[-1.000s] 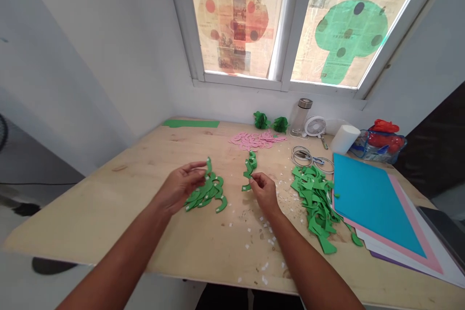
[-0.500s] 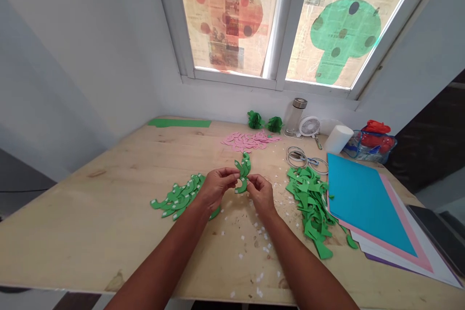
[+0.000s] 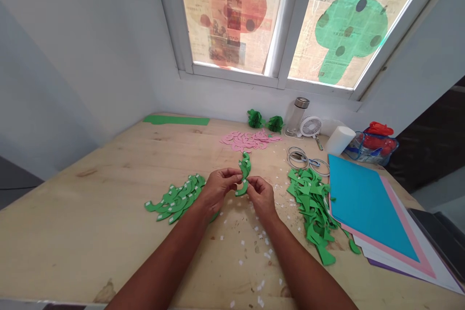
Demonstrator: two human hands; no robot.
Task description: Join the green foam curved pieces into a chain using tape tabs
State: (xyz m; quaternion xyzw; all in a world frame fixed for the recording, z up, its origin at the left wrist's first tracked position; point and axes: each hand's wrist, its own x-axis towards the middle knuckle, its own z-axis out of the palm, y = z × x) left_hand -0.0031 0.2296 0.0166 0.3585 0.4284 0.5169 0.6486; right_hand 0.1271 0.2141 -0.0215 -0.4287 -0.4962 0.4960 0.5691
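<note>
Over the middle of the wooden table, both hands pinch a curved green paper piece (image 3: 244, 168) made of joined S-shaped cut-outs with small white squares on it. My left hand (image 3: 221, 188) grips its left side between thumb and fingertips. On the lower right, my right hand (image 3: 261, 193) pinches the same piece near its bottom curve. Left of the left hand lies a pile of curved green cut-outs (image 3: 178, 198) with white squares, partly hidden by the forearm. Tiny white paper bits (image 3: 267, 254) are scattered between the forearms.
Green paper scraps (image 3: 312, 208) lie right, beside scissors (image 3: 303, 159) and blue sheets (image 3: 370, 203) on a stack. Behind are pink cut-outs (image 3: 249, 140), green paper ornaments (image 3: 256, 118), a bottle (image 3: 295, 118), a fan (image 3: 311, 126), a white roll (image 3: 339, 140) and a clear bag (image 3: 376, 145).
The green piece has turned a little in my fingers, its upper strips now closer together. Both hands keep hold of it in nearly the same place. The view has shifted slightly.
</note>
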